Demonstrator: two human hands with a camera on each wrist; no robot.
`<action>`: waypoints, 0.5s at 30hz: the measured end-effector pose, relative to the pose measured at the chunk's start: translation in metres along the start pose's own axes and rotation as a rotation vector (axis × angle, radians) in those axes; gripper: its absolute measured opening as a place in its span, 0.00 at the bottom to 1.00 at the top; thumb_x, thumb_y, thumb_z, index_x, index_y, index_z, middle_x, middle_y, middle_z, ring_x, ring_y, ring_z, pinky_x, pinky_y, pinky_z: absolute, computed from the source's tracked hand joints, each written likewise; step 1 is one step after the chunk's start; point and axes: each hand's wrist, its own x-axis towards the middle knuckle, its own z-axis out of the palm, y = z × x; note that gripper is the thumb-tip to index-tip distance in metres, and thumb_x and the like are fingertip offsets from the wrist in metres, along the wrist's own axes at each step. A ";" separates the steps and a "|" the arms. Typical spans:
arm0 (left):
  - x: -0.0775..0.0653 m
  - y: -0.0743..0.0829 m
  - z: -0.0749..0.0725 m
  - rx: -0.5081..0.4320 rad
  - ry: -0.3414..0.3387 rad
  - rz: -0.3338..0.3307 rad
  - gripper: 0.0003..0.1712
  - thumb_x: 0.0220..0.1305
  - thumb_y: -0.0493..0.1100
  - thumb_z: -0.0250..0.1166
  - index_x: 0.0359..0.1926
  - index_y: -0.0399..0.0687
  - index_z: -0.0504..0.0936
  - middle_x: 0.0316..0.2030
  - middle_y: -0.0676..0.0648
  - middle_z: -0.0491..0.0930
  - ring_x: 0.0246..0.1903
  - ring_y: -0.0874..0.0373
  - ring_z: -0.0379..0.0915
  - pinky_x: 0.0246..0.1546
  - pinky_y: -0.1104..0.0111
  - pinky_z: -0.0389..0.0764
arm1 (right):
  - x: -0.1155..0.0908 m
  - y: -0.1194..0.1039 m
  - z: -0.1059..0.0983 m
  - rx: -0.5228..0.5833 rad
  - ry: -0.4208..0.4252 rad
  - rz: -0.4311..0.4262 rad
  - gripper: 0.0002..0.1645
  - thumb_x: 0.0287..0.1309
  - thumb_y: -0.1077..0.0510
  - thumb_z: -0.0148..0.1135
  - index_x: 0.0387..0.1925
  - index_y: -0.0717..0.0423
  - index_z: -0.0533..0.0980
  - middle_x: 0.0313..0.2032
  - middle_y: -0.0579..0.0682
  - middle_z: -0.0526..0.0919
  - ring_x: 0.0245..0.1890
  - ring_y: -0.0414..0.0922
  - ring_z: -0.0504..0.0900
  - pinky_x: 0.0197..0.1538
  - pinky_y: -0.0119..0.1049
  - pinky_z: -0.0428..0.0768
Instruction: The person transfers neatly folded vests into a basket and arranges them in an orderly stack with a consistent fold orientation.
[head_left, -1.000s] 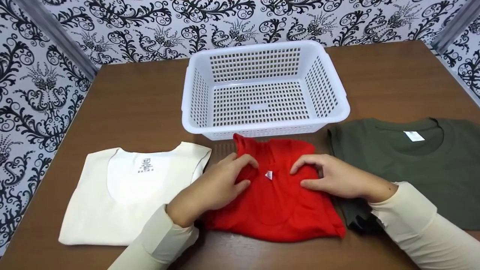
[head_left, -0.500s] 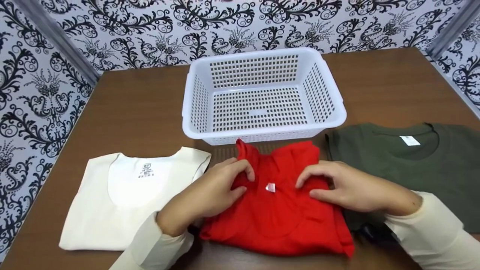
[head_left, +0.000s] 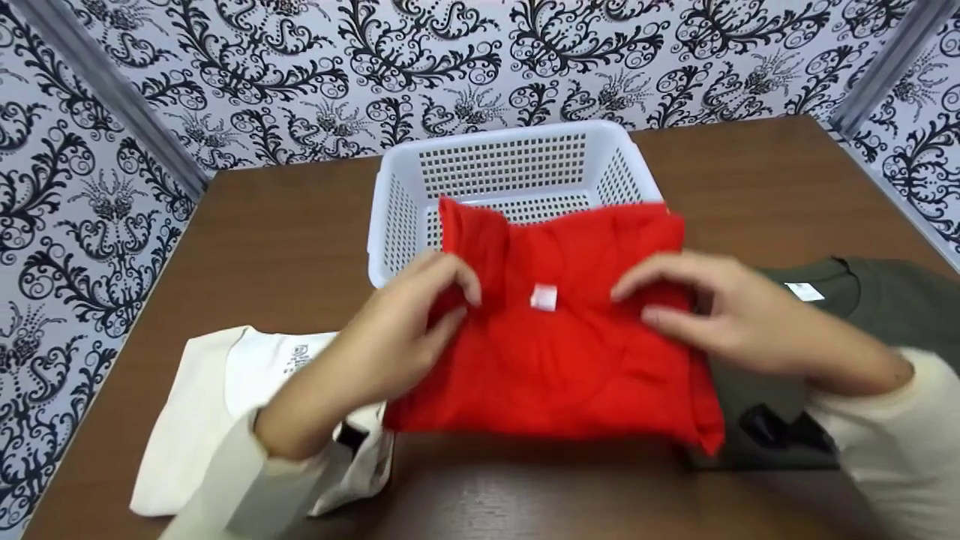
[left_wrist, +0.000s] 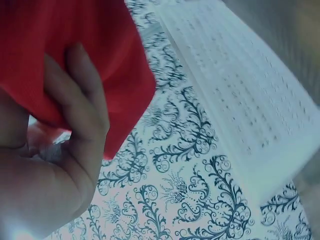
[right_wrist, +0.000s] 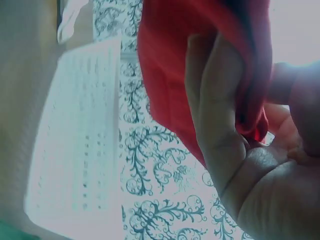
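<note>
A folded red shirt [head_left: 555, 360] with a small white neck tag hangs lifted above the table, its far edge overlapping the front of the white basket [head_left: 495, 146]. My left hand [head_left: 390, 330] grips the shirt's left side between curled fingers and thumb. On the right side, my right hand [head_left: 720, 315] pinches the cloth the same way. Both wrist views show fingers curled into the red fabric, in the left wrist view [left_wrist: 75, 100] and the right wrist view alike. The lower front of the basket is hidden behind the shirt.
A folded cream shirt [head_left: 187, 412] lies on the brown table [head_left: 285, 240] at the left, partly behind my left arm. At the right lies a dark green shirt [head_left: 900, 322], partly covered by my right arm. Patterned wall panels [head_left: 465, 75] stand behind the table.
Both hands have raised the red shirt off the table and carried it forward, up to the basket. The head view has tilted up slightly. The cream and green shirts stay on the table.
</note>
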 end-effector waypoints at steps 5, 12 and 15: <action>0.034 -0.012 -0.008 0.011 0.047 -0.022 0.10 0.64 0.26 0.58 0.40 0.43 0.75 0.42 0.46 0.75 0.49 0.55 0.71 0.53 0.64 0.75 | 0.035 0.007 -0.015 -0.051 0.028 0.125 0.19 0.63 0.67 0.63 0.51 0.43 0.81 0.46 0.41 0.82 0.36 0.38 0.74 0.43 0.24 0.71; 0.073 -0.035 -0.024 0.045 0.043 -0.078 0.13 0.62 0.24 0.54 0.45 0.39 0.73 0.46 0.42 0.75 0.53 0.52 0.70 0.59 0.63 0.71 | 0.078 0.022 -0.020 -0.104 0.017 0.305 0.18 0.64 0.66 0.59 0.52 0.46 0.80 0.51 0.51 0.79 0.44 0.46 0.74 0.48 0.34 0.71; 0.087 -0.046 -0.030 0.050 0.051 -0.096 0.13 0.62 0.24 0.54 0.46 0.38 0.72 0.46 0.40 0.76 0.54 0.49 0.69 0.61 0.61 0.70 | 0.091 0.028 -0.020 -0.092 0.020 0.366 0.18 0.64 0.66 0.57 0.53 0.49 0.79 0.54 0.53 0.78 0.53 0.50 0.73 0.55 0.43 0.71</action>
